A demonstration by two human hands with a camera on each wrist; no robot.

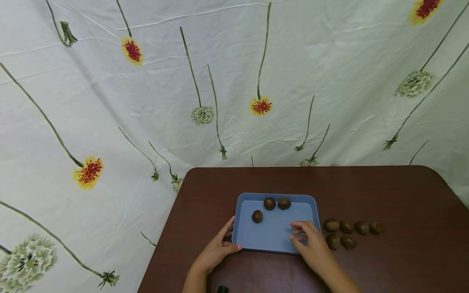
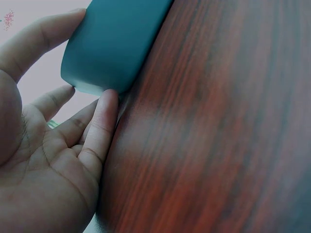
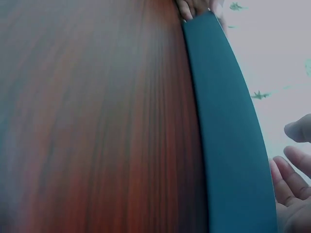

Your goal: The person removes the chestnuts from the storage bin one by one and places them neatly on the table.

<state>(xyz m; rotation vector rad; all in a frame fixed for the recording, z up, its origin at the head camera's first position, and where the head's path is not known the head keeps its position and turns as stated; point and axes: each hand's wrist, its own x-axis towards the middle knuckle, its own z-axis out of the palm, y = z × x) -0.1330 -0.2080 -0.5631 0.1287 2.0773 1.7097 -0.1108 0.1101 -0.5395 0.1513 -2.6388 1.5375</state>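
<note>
A blue rectangular tray [image 1: 272, 236] lies on the table, with three brown chestnuts [image 1: 269, 204] inside near its far left. My left hand [image 1: 216, 250] grips the tray's near left corner, thumb at the front rim and fingers along the side. In the left wrist view, its thumb and fingertips meet the tray wall [image 2: 112, 43]. Over the tray's near right part hovers my right hand [image 1: 311, 246], fingers loosely bent and parted from the thumb, with nothing seen between them. To the right of the tray, several more chestnuts [image 1: 346, 227] lie in two rows on the table.
The dark brown wooden table [image 1: 403, 260] has rounded far corners. Behind it hangs a white cloth [image 1: 234, 134] printed with flowers. A small dark cylindrical object [image 1: 222, 289] shows at the bottom edge of the head view.
</note>
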